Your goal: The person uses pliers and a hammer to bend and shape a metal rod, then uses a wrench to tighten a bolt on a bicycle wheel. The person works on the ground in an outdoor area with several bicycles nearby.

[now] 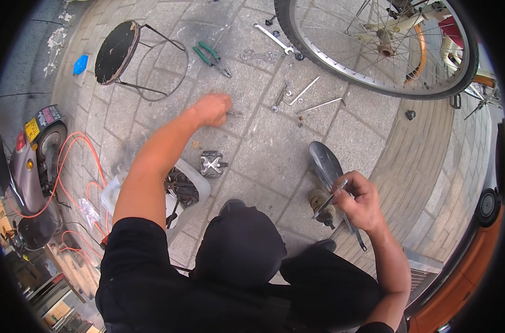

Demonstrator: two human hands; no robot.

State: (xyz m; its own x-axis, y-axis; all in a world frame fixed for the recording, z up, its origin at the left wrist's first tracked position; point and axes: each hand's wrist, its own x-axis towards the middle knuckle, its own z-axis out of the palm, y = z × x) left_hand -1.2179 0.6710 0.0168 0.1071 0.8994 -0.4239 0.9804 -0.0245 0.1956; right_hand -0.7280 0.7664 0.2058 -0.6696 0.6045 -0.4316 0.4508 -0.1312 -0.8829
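Observation:
My left hand (212, 110) reaches out low over the paving with its fingers closed. A small thin metal piece shows at its fingertips, too blurred to name. My right hand (358, 201) pinches a thin metal rod (324, 206), tilted, between thumb and fingers. Beneath that rod is a tan, round metal part (319, 198) with a dark end. A long black mudguard (325, 162) lies beside it, partly behind my right hand. Nearer my left arm, a bicycle pedal (212, 165) rests on the stones. My left forearm partly covers a pale tub (201, 186) holding dark parts.
Green-handled pliers (211, 58), a combination wrench (273, 38), hex keys (324, 104) and small hardware lie ahead. A bicycle wheel (308, 53) fills the far right. A round-topped stool (118, 53) lies far left, near a blue object (80, 65). An orange hose (94, 150) loops beside a scooter (28, 166).

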